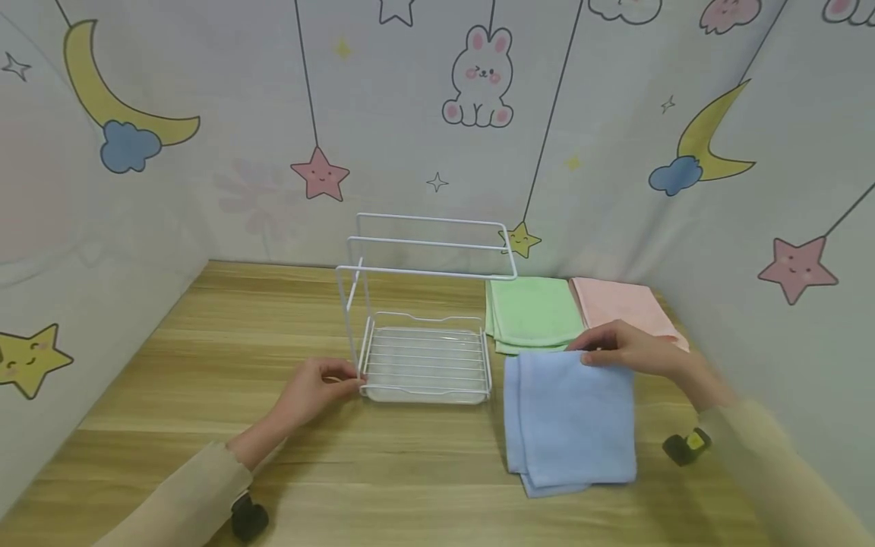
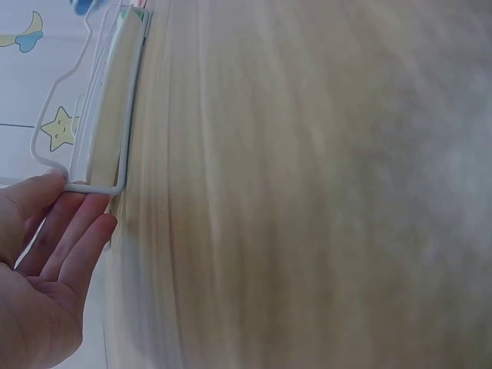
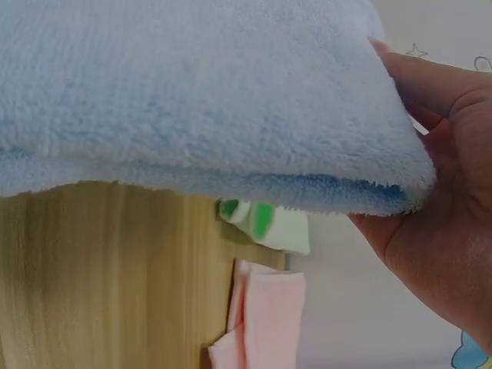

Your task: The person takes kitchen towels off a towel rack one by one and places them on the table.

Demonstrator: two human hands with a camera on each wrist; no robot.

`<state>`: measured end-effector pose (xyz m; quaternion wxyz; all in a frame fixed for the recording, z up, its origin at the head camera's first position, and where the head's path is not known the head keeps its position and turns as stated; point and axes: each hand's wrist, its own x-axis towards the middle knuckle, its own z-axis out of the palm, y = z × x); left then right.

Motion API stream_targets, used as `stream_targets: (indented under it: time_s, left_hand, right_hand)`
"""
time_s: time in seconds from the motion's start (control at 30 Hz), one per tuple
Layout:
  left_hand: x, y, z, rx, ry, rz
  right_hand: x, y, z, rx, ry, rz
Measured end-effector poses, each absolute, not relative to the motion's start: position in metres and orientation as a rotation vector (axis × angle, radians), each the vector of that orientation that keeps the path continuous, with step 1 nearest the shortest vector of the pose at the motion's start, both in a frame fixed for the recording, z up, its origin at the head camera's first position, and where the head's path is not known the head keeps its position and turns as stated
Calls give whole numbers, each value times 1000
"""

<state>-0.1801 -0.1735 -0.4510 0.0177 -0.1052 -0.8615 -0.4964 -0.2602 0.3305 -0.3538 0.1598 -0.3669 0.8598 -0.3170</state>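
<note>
A folded blue towel (image 1: 577, 422) hangs from my right hand (image 1: 625, 351), which pinches its top edge between thumb and fingers. In the right wrist view the towel (image 3: 192, 84) fills the upper part, its folded layers showing at the lower edge. My left hand (image 1: 311, 393) holds the near left corner of a white wire rack (image 1: 427, 271). Up close in the left wrist view, the thumb and fingers of the left hand (image 2: 54, 261) pinch the rack's wire at that corner. The rack has a slatted base above a pale tray (image 1: 424, 396) and tall rails.
Behind the blue towel, a folded green towel (image 1: 536, 311) and a folded pink towel (image 1: 625, 308) lie side by side on the wooden table (image 1: 273, 319). A printed cloth backdrop (image 1: 410, 114) borders the table at the back and both sides.
</note>
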Motion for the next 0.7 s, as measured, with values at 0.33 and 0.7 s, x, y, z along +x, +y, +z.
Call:
stream_targets:
  time_s: [0.33, 0.7]
  left_hand:
    - [-179, -172, -448, -307, -2682, -1519]
    - [-178, -172, -446, -318, -2679, -1545]
  right_hand:
    - [-279, 327, -381, -955, 2510, -852]
    - [-290, 323, -387, -990, 2466, -761]
